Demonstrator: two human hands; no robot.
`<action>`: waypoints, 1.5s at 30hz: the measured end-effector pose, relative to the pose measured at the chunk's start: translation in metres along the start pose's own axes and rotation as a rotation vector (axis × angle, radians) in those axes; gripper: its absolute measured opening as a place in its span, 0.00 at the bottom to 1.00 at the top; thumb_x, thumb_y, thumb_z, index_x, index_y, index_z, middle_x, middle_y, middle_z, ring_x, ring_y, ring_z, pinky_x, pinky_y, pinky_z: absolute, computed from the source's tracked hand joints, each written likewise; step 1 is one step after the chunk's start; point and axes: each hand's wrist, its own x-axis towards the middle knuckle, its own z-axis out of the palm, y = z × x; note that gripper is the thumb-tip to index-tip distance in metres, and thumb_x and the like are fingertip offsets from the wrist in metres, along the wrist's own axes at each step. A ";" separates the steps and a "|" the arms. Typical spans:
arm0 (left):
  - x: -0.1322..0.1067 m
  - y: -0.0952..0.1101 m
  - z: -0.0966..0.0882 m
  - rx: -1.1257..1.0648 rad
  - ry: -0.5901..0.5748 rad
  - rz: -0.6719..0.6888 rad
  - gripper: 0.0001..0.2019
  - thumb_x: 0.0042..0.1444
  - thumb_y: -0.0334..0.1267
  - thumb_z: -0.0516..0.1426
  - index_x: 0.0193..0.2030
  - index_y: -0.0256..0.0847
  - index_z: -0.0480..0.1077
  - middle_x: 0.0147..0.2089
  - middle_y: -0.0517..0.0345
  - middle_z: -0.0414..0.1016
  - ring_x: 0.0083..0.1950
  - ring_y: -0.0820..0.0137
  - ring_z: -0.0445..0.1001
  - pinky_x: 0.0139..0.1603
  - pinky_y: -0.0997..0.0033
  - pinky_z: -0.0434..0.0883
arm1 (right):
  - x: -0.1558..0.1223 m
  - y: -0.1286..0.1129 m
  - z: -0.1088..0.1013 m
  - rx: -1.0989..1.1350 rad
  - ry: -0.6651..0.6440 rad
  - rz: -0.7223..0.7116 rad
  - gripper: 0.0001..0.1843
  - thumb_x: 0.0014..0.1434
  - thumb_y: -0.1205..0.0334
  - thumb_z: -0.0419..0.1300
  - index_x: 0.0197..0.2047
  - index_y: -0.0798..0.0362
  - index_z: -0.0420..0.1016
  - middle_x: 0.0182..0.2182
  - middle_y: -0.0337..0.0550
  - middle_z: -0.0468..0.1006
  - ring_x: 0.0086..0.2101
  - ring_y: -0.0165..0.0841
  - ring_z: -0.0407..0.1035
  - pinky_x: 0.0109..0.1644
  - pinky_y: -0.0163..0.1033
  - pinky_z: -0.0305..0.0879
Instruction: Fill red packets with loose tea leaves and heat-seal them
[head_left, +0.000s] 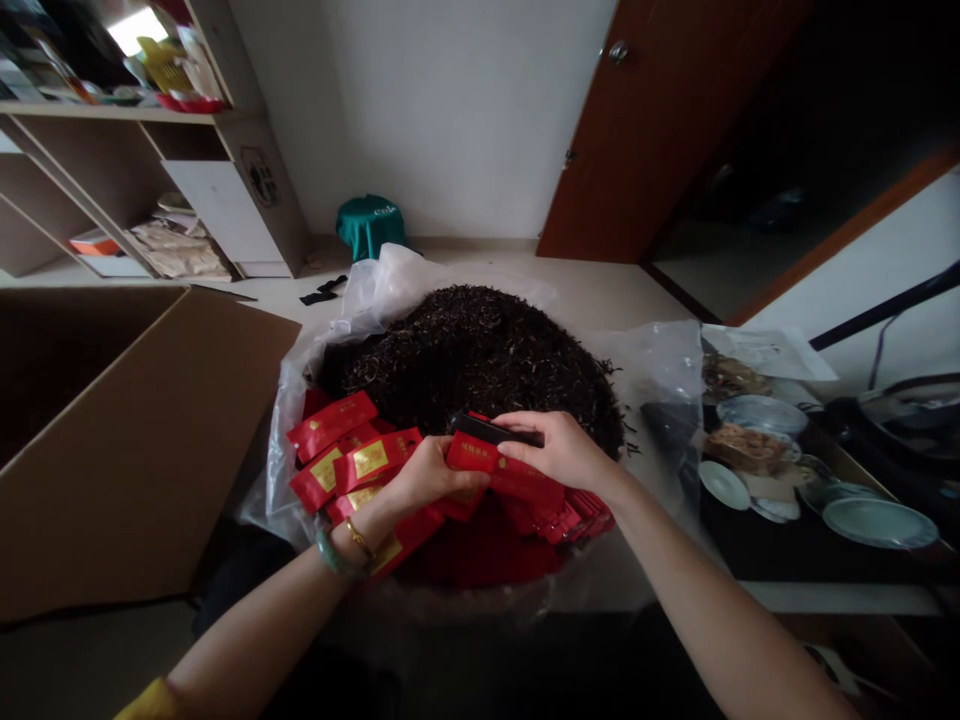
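Apparently, the step in hand is the closing of one small red packet (471, 453), held over the near edge of the loose dark leaves (487, 350), probably tea, in a translucent plastic bag (287, 440). The fingers of the left hand (426, 476) are clamped on this packet; those of the right hand (561, 455) grip a black handheld tool (478, 429) along its upper edge. The next move seems to call for an even press, with the packet's mouth held flat and straight.
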 end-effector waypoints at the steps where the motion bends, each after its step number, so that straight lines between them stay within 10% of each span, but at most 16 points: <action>1: 0.000 0.000 0.000 0.002 0.000 0.006 0.15 0.35 0.39 0.69 0.29 0.32 0.74 0.27 0.57 0.77 0.28 0.72 0.72 0.29 0.75 0.69 | 0.000 0.000 0.001 0.000 0.000 -0.002 0.17 0.52 0.62 0.63 0.47 0.52 0.79 0.46 0.45 0.81 0.46 0.40 0.76 0.55 0.46 0.71; 11: 0.002 -0.003 0.003 -0.046 0.074 0.115 0.24 0.44 0.51 0.65 0.43 0.34 0.74 0.39 0.52 0.79 0.37 0.66 0.75 0.36 0.72 0.71 | 0.008 0.023 -0.023 -0.033 0.024 0.055 0.24 0.52 0.58 0.65 0.53 0.51 0.73 0.49 0.48 0.79 0.51 0.41 0.72 0.55 0.47 0.68; 19: 0.003 -0.003 0.003 -0.054 0.205 0.188 0.20 0.41 0.53 0.65 0.31 0.35 0.72 0.31 0.57 0.77 0.32 0.69 0.72 0.33 0.73 0.69 | 0.021 0.087 -0.036 -0.603 0.004 0.305 0.23 0.55 0.63 0.63 0.54 0.55 0.68 0.46 0.53 0.79 0.46 0.41 0.74 0.50 0.43 0.66; 31: -0.004 -0.001 0.006 -0.036 0.271 0.230 0.24 0.42 0.57 0.63 0.18 0.37 0.66 0.19 0.63 0.63 0.22 0.77 0.58 0.23 0.77 0.58 | 0.005 0.005 0.032 -0.014 0.145 -0.083 0.15 0.53 0.48 0.63 0.33 0.52 0.78 0.29 0.39 0.81 0.31 0.34 0.73 0.38 0.38 0.69; 45: -0.003 0.000 0.000 0.162 0.240 0.299 0.16 0.46 0.50 0.62 0.27 0.37 0.75 0.27 0.57 0.76 0.29 0.71 0.69 0.29 0.76 0.66 | 0.001 0.003 0.028 0.040 0.026 -0.012 0.09 0.53 0.55 0.62 0.30 0.52 0.79 0.28 0.39 0.81 0.31 0.34 0.75 0.37 0.39 0.70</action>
